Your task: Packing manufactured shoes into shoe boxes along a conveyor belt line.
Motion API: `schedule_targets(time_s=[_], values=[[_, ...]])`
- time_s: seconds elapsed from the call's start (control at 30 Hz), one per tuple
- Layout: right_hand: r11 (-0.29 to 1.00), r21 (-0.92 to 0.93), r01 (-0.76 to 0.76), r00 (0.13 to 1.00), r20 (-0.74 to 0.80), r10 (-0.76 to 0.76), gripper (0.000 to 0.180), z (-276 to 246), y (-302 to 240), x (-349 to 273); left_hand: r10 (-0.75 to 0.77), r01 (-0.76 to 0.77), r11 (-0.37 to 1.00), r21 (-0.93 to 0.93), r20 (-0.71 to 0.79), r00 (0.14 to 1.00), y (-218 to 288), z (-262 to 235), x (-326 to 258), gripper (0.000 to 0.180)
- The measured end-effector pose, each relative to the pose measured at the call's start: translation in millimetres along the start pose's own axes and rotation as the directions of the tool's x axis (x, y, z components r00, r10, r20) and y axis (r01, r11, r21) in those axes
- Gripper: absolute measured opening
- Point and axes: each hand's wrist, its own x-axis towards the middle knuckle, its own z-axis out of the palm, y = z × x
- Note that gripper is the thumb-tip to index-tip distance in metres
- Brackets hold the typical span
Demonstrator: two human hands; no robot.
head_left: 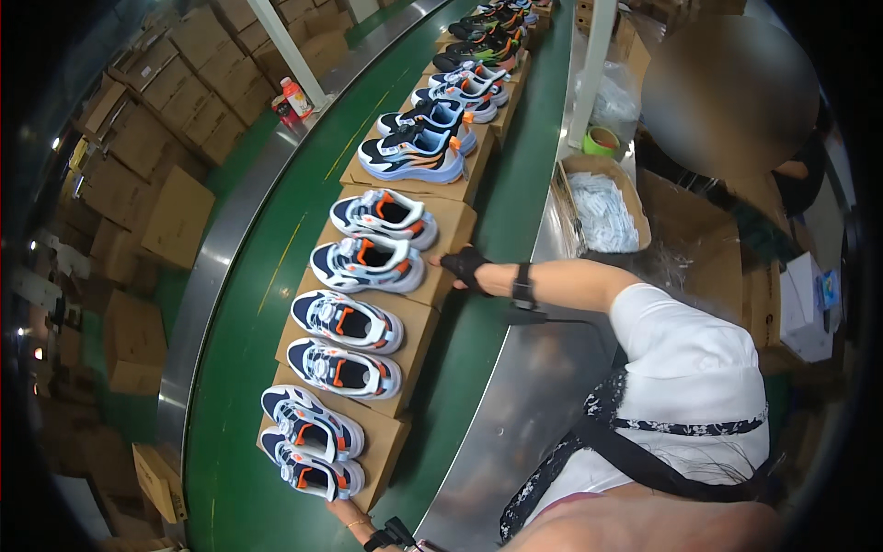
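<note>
A row of brown shoe boxes carries pairs of sneakers in white, navy and orange. My right hand [465, 270], in a black fingerless glove, has its fingers apart against the right side of a shoe box [447, 227] under one pair of sneakers [370, 263]. At the near end of the row, my left hand [346, 514] is at the end of the nearest shoe box [384, 457], below a sneaker [313, 476]. Its fingers are hidden by the box and shoe. Between these boxes stands another shoe box [416, 345] with a pair of sneakers [346, 368] on it.
The boxes stand on a green conveyor belt [248, 322] with metal edges. Further along are black, blue and green sneakers [414, 155]. To the right are a carton of white packets [602, 207], a green tape roll [600, 141] and another person. Cartons [138, 138] are stacked left; a bottle [295, 97] stands by a post.
</note>
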Motion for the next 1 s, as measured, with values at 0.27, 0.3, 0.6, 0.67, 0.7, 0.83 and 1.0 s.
schedule_targets(time_s=[0.27,0.3,0.6,0.67,0.7,0.83,1.0], values=[[0.999,-0.007,-0.051,0.976,-0.213,0.048,0.064,-67,-4,23,0.185,-0.193,0.966,0.172,0.067,0.981,-6,92,-35,0.033],[0.998,-0.052,-0.034,0.965,-0.263,0.019,0.061,-95,-17,50,0.195,-0.196,0.969,0.153,0.023,0.981,-18,133,-53,0.032],[0.885,-0.425,0.193,0.801,-0.452,-0.392,0.035,-254,-61,85,0.039,-0.076,0.994,0.083,0.378,0.925,-53,316,-59,0.043],[0.667,-0.39,0.634,0.669,-0.156,-0.727,0.034,-216,-92,42,0.35,-0.369,0.929,-0.001,0.318,0.881,-40,365,-52,0.065],[0.598,-0.339,0.726,0.631,-0.018,-0.776,0.027,-210,-103,31,0.325,-0.336,0.941,-0.021,0.323,0.889,-26,393,-51,0.069],[-0.103,-0.52,0.848,0.139,0.405,-0.904,0.016,-149,-97,0,0.296,-0.346,0.932,0.108,0.325,0.898,-12,453,-59,0.077],[-0.109,-0.824,0.556,0.819,0.565,-0.099,0.039,-109,-109,-32,0.274,-0.35,0.928,0.126,0.405,0.872,-9,451,-108,0.076]])
